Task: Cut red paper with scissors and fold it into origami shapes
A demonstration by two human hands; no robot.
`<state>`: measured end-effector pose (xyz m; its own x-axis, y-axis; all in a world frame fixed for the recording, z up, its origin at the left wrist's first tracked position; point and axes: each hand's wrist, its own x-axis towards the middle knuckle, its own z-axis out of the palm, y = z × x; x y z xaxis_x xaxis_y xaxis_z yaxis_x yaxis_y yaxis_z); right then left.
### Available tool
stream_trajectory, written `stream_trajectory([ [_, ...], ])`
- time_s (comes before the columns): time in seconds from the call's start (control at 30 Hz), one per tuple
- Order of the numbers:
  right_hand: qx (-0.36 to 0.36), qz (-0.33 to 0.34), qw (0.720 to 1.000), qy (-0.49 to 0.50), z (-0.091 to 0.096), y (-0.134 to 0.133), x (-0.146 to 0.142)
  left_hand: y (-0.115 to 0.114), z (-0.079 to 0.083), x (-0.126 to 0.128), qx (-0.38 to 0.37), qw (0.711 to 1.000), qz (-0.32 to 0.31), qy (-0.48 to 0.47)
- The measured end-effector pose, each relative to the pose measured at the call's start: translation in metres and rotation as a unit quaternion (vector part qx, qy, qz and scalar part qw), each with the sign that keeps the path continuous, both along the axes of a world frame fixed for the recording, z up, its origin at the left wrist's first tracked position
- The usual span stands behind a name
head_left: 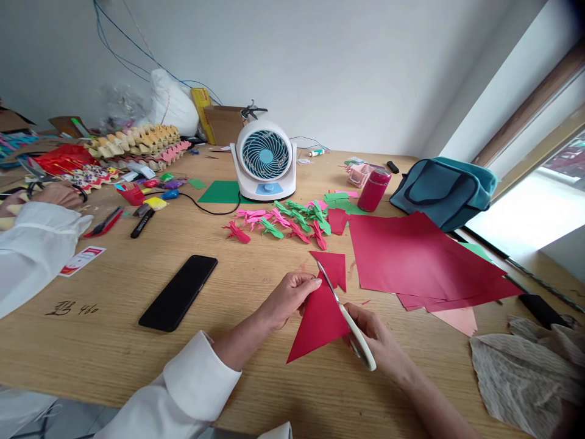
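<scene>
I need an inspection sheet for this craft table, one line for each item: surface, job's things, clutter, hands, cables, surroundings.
Surface: light wooden table, with dark handwriting near its left edge.
Job's things: red paper triangle; white-handled scissors with the blades at its right edge; stack of large red paper sheets to the right.
Clutter: black smartphone, white desk fan, pink, red and green folded paper figures, red cylindrical bottle, teal fabric bag, striped grey cloth.
Hands: left hand pinches the triangle's top; right hand grips the scissors.
Cables: black cable runs left from the fan; blue wires hang on the wall.
Surroundings: white wall, window at right, another person's white sleeve at left.
</scene>
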<state>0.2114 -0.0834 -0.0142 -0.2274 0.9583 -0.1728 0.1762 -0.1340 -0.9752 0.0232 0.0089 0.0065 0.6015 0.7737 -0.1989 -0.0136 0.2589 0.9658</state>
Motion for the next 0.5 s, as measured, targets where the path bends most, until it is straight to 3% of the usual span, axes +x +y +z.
stream_trajectory([
  [0.5, 0.008, -0.011, 1.0, -0.005, -0.0046, 0.0012, 0.0021, 0.0003, -0.0008, 0.0007, 0.001, 1.0, -0.002, 0.003],
])
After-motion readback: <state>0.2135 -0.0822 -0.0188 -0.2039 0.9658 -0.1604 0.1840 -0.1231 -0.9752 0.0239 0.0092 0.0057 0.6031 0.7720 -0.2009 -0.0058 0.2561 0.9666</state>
